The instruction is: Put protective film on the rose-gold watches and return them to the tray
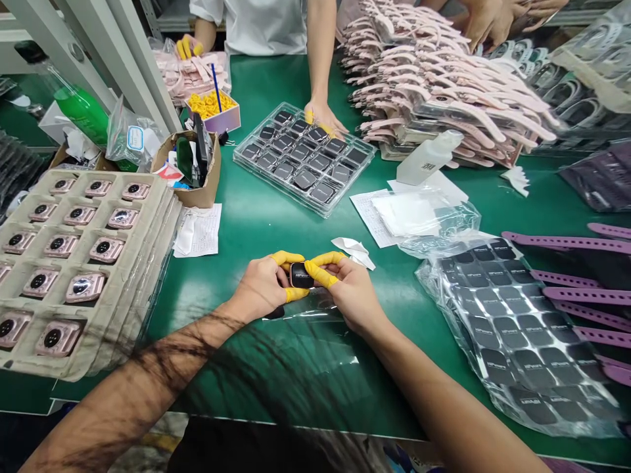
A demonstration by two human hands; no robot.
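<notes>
Both my hands meet over the green table, fingertips in yellow finger cots. My left hand (261, 287) and my right hand (348, 292) pinch a small black watch body (300, 275) between them, just above a clear plastic film (315, 315) lying on the table. A crumpled white scrap (355, 250) lies just beyond my right hand. To the right is a clear bag of black watch faces (513, 328). On the left stand stacked pulp trays of pink watch bodies (73, 263).
A co-worker's hand (323, 118) rests on a clear tray of black watch faces (303, 157) across the table. Pink straps (444, 79) pile up at the back right, purple straps (582, 295) at the right edge. A cardboard box (190, 164), white bottle (428, 157) and papers (197, 230) stand between.
</notes>
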